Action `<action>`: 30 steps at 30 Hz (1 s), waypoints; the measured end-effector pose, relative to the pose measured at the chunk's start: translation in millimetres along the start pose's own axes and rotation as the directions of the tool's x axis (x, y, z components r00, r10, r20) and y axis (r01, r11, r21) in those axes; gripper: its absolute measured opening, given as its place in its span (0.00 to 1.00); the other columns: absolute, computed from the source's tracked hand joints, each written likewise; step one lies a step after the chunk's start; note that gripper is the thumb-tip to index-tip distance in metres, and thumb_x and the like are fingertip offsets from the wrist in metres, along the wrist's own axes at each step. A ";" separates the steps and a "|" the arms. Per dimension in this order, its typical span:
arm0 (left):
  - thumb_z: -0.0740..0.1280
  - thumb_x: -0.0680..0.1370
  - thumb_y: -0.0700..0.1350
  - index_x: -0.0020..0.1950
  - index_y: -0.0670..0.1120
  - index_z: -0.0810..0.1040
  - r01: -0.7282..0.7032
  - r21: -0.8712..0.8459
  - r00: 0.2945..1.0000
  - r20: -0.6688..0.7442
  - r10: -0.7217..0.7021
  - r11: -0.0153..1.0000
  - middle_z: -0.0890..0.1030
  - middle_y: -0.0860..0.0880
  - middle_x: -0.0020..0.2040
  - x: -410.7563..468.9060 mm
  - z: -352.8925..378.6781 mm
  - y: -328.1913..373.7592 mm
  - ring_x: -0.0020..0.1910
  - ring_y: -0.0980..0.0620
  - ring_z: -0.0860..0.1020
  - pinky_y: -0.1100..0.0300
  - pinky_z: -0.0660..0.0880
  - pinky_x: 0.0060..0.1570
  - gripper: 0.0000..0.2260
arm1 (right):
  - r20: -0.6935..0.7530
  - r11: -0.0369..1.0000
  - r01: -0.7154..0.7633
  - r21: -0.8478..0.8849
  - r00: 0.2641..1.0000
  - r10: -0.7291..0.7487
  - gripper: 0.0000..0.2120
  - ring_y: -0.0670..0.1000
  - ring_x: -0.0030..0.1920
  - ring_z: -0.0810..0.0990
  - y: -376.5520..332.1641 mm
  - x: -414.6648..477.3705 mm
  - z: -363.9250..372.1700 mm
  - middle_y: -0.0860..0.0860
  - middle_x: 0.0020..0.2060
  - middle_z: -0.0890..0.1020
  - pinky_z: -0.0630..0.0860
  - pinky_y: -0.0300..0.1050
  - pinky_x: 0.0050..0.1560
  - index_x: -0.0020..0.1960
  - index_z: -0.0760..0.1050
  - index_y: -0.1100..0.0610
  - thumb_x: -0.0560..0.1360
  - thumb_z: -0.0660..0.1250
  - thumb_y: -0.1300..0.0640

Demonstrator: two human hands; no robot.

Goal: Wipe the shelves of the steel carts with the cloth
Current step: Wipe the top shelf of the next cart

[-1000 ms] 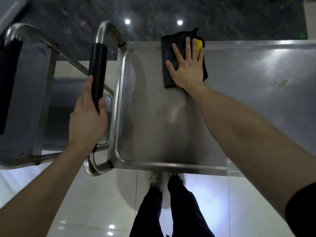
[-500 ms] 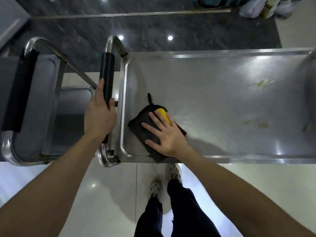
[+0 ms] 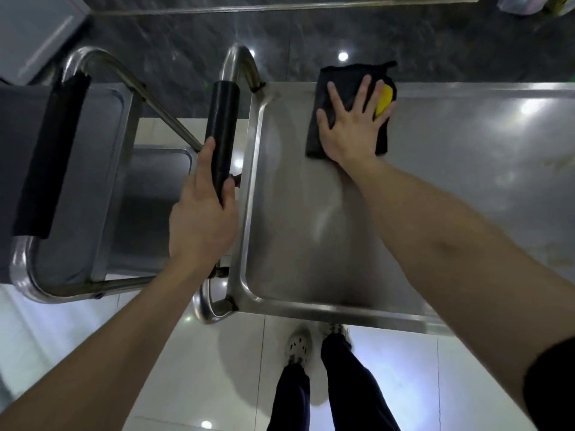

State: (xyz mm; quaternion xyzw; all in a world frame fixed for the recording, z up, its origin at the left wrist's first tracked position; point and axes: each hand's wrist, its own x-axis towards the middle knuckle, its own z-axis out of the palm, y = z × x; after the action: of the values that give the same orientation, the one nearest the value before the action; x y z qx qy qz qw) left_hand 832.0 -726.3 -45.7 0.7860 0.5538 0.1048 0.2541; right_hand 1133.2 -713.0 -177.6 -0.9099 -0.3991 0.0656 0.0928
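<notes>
A steel cart's top shelf (image 3: pixel 451 197) fills the right half of the head view. On its far rim lies a black cloth (image 3: pixel 342 85) with a yellow patch (image 3: pixel 384 101). My right hand (image 3: pixel 353 126) presses flat on the cloth, fingers spread, and the cloth's far edge hangs over the rim. My left hand (image 3: pixel 202 219) is wrapped around the black grip of the cart's handle (image 3: pixel 222 126) at the shelf's left end.
A second steel cart (image 3: pixel 102 188) with its own black-padded handle (image 3: pixel 51 157) stands close on the left. Faint stains mark the shelf at the far right (image 3: pixel 560 160). Glossy floor tiles and my feet (image 3: pixel 311 343) lie below the near rim.
My right hand has pushed the cloth from the shelf's near left corner back up to its far rim. My left hand has stayed on the handle.
</notes>
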 end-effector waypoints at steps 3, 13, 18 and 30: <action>0.60 0.88 0.54 0.87 0.64 0.51 -0.005 0.006 1.000 -0.027 0.005 1.000 0.75 0.47 0.76 -0.9 0.9 -2.0 0.64 0.42 0.81 0.38 0.80 0.61 0.29 | 0.014 0.988 0.153 -0.016 0.988 -0.153 0.33 0.68 0.86 0.39 -58.1 12.9 10.5 0.62 0.87 0.45 0.40 0.80 0.78 0.87 0.49 0.37 0.83 0.41 0.30; 0.59 0.88 0.53 0.87 0.63 0.50 -0.018 0.026 1.000 -0.021 0.018 1.000 0.77 0.43 0.71 2.0 2.0 -1.6 0.63 0.40 0.81 0.36 0.80 0.62 0.29 | 0.017 0.971 0.236 0.024 0.971 -0.237 0.33 0.64 0.87 0.43 -99.0 -128.1 29.7 0.62 0.87 0.51 0.45 0.75 0.80 0.87 0.54 0.45 0.86 0.44 0.33; 0.58 0.88 0.53 0.87 0.60 0.50 -0.046 0.046 0.998 -0.036 0.048 0.998 0.78 0.38 0.64 1.7 5.7 -1.0 0.56 0.38 0.81 0.36 0.80 0.57 0.29 | 0.005 0.952 0.292 0.087 0.956 -0.294 0.32 0.64 0.87 0.42 -91.1 -271.5 46.1 0.62 0.87 0.51 0.46 0.77 0.80 0.88 0.54 0.47 0.87 0.49 0.35; 0.55 0.87 0.57 0.86 0.64 0.47 -0.020 0.102 0.999 -0.031 0.024 0.995 0.78 0.35 0.63 10.4 13.7 -9.2 0.52 0.35 0.79 0.42 0.71 0.49 0.29 | 0.075 0.995 0.064 -0.075 0.995 -0.059 0.33 0.56 0.87 0.37 27.0 -329.4 18.2 0.52 0.88 0.45 0.45 0.69 0.84 0.87 0.49 0.38 0.85 0.44 0.29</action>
State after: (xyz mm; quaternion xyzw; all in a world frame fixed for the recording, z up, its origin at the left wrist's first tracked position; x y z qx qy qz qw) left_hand 834.4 -718.2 -63.3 0.8022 0.5537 0.0920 0.2037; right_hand 927.3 -972.1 -186.4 -0.8970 -0.4323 0.0803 0.0448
